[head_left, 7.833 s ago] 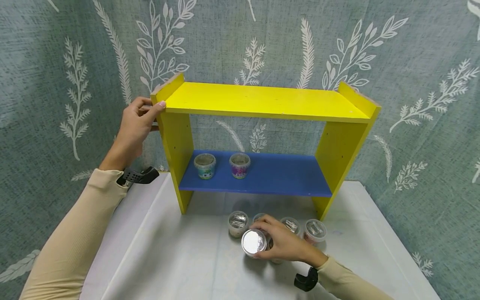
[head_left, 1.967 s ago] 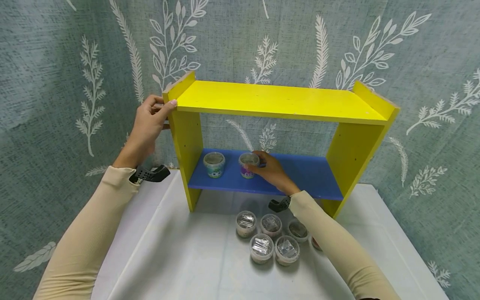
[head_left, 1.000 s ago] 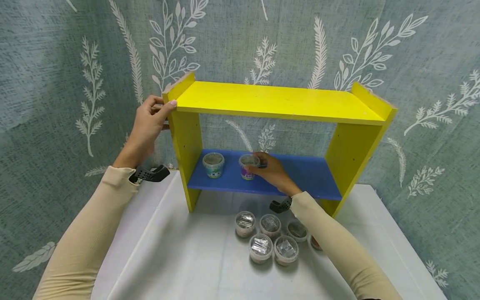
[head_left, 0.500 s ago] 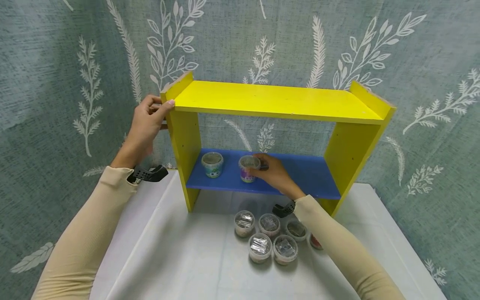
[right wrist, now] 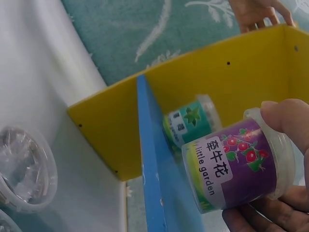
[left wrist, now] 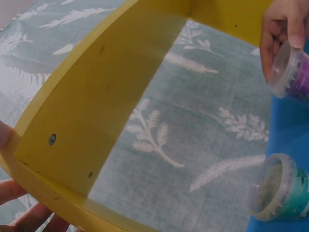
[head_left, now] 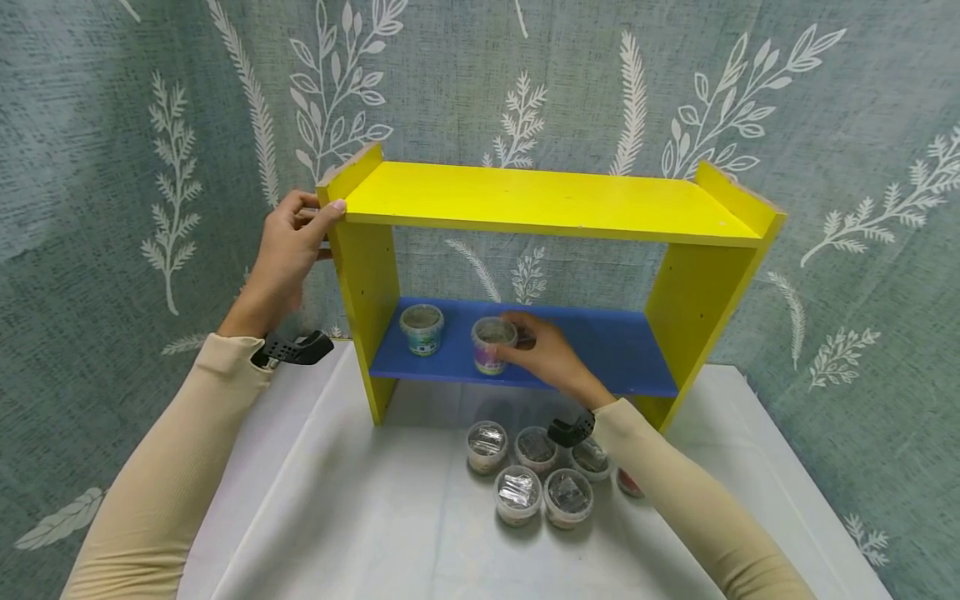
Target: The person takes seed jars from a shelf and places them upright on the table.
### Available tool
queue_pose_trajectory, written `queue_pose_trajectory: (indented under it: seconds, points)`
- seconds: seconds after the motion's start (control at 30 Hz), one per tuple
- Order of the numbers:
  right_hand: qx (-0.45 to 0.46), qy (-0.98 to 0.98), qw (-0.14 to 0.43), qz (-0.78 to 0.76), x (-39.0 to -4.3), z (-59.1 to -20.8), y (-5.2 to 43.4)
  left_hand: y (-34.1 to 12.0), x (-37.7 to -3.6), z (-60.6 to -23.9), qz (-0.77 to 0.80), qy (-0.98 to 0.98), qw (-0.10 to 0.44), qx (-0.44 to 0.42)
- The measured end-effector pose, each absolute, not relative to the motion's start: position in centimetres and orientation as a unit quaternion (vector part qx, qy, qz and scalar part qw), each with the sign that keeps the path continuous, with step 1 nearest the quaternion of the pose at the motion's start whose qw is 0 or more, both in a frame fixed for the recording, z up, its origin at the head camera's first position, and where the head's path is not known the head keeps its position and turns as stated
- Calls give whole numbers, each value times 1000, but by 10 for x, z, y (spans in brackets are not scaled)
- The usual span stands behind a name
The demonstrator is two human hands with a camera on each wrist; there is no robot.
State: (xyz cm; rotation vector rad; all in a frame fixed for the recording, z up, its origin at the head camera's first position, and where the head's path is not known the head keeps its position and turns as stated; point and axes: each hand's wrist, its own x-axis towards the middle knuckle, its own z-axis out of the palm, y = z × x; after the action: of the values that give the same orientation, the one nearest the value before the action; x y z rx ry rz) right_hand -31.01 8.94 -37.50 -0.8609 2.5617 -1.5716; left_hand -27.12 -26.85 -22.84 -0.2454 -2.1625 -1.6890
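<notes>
My left hand (head_left: pixel 288 237) grips the upper left corner of a yellow shelf unit (head_left: pixel 551 200), thumb over the front edge and fingers behind. With my right hand (head_left: pixel 543 354) I hold a small clear-rimmed plastic cup (head_left: pixel 489 354), its purple label reading "little garden" beside Chinese characters and red flowers. In the right wrist view this purple cup (right wrist: pixel 234 164) is tilted, close over the blue shelf board (right wrist: pixel 149 164), with thumb and fingers around its rim end. A teal-labelled cup (head_left: pixel 422 333) stands on the board to its left.
On the white-covered table (head_left: pixel 337 517), in front of the unit, stand several similar cups with silvery packets inside, such as the front left cup (head_left: pixel 517 496). A reddish cup (head_left: pixel 628 483) is partly hidden by my right sleeve. A patterned green curtain (head_left: pixel 450 83) hangs behind.
Earlier my right hand held a silver-topped cup over the table; that hand then moved to the purple cup on the shelf. Now the purple cup has come slightly forward. My left hand keeps its grip.
</notes>
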Motion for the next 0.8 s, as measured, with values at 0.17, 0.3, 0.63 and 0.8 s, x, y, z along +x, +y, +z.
queue_pose_trajectory:
  seconds: [0.17, 0.3, 0.63, 0.8]
  points:
    - [-279, 810, 20, -516, -302, -374, 89, -269, -271, -229, -602, -771, 191, -88]
    - [-280, 808, 28, -517, -298, -375, 88, -269, -271, -229, -600, -771, 192, -87]
    - [-290, 802, 32, -521, -292, -378, 88, -270, -271, -229, -596, -774, 194, -90]
    - [-293, 801, 33, -522, -288, -380, 87, -270, -272, -229, -596, -774, 194, -92]
